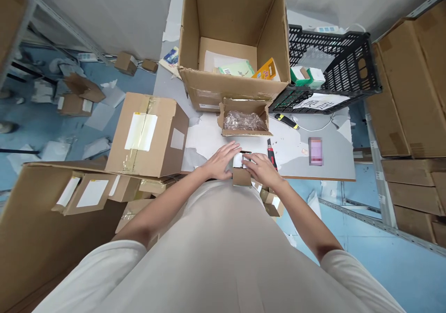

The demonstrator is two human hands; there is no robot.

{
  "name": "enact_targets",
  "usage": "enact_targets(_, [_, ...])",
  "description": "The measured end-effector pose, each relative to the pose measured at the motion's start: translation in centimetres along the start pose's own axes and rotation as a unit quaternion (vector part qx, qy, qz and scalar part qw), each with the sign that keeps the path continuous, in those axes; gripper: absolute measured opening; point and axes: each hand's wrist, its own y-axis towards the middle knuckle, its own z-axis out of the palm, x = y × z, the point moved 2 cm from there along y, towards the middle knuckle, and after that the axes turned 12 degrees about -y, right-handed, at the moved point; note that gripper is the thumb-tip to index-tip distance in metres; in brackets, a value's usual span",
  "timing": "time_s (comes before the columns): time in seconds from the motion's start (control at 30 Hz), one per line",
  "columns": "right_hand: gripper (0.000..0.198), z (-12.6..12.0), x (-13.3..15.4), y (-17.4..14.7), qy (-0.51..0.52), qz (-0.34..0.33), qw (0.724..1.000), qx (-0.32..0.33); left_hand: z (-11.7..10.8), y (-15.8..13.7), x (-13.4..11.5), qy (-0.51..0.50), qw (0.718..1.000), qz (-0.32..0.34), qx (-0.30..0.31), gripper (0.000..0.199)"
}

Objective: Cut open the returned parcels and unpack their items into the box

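Observation:
At the table's near edge stands a small cardboard box (241,178) with its flap hanging toward me and something white in its top. My left hand (222,160) lies along the box's left side, fingers stretched forward and thumb by its edge. From the right, my right hand (264,168) has bent fingers on the box's top and right side; its fingertips partly cover the opening. Just beyond is an open carton (245,133) with clear plastic wrap (244,120) inside. A red and black utility knife (272,154) lies close to my right hand.
Behind stands a large open carton (233,81) holding packets. A black crate (365,66) with green and white boxes is at the right, near a yellow and black cutter (286,121) and a phone (316,151). A taped carton (139,134) stands left.

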Motion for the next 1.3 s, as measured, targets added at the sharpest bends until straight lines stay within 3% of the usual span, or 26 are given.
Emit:
enact_targets(0.2, [0.047, -0.4, -0.5, 1.5, -0.020, -0.019, 0.999, 0.026, 0.4, 1.7, -1.7, 0.051, 0.994, -0.088, -0.030, 0.071])
enact_targets(0.47, [0.043, 0.3, -1.5, 0.9, 0.110, -0.002, 0.992, -0.069, 1.7, 2.0, -1.4, 0.087, 0.996, -0.037, -0.005, 0.067])
enact_targets(0.57, [0.037, 0.8, -2.0, -0.2, 0.130, 0.032, 0.986, -0.103, 1.5, 2.1, -1.3, 0.091, 0.996, -0.007, 0.005, 0.057])
enact_targets(0.7, [0.033, 2.2, -2.0, -1.6, 0.116, 0.107, 0.980, -0.118, 0.9, 1.5, -0.6, 0.103, 0.994, 0.004, -0.025, 0.041])
enact_targets(0.8, [0.027, 3.0, -1.6, -2.0, 0.085, 0.141, 0.977, -0.133, 0.7, 0.2, -0.3, 0.140, 0.987, -0.033, -0.075, 0.038])
enact_targets(0.87, [0.024, 2.9, -1.3, -1.8, 0.039, 0.143, 0.980, -0.132, 1.1, -0.8, -0.4, 0.160, 0.980, -0.072, -0.099, 0.051])
enact_targets(0.97, [0.024, 1.8, -1.1, -0.9, -0.028, 0.106, 0.989, -0.100, 2.6, -1.4, -0.6, 0.152, 0.978, -0.109, -0.096, 0.085])
enact_targets(1.03, [0.023, 0.7, -1.1, 0.2, -0.054, 0.054, 0.996, -0.054, 3.6, -1.2, -0.4, 0.130, 0.979, -0.125, -0.098, 0.095])
enact_targets(1.17, [0.022, -1.0, -1.1, 2.7, -0.093, -0.092, 0.990, 0.058, 4.8, -0.2, 1.0, 0.079, 0.980, -0.142, -0.112, 0.090])
enact_targets(1.3, [0.026, -1.5, -0.4, 5.2, -0.170, -0.150, 0.967, 0.112, 4.9, 0.5, 2.4, 0.027, 0.986, -0.112, -0.124, 0.092])
